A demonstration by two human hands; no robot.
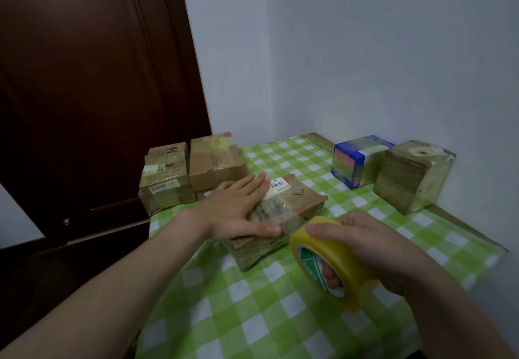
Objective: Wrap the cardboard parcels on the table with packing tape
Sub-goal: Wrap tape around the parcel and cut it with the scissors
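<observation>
A flat cardboard parcel (292,210) with a white label lies in the middle of the table, with clear tape across its top. My left hand (238,210) lies flat on it, fingers straight, pressing down on its left part. My right hand (373,249) grips a yellow roll of packing tape (331,260) just in front and to the right of the parcel, fingers through the core and thumb over the rim. A stretch of tape seems to run from the roll to the parcel's near edge.
The table has a green and white checked cloth (252,316). Taped cardboard boxes (168,179) (216,162) stand at the back left. A blue box (356,162) and a taped brown box (412,176) stand at the back right by the wall. A dark door (84,78) is on the left.
</observation>
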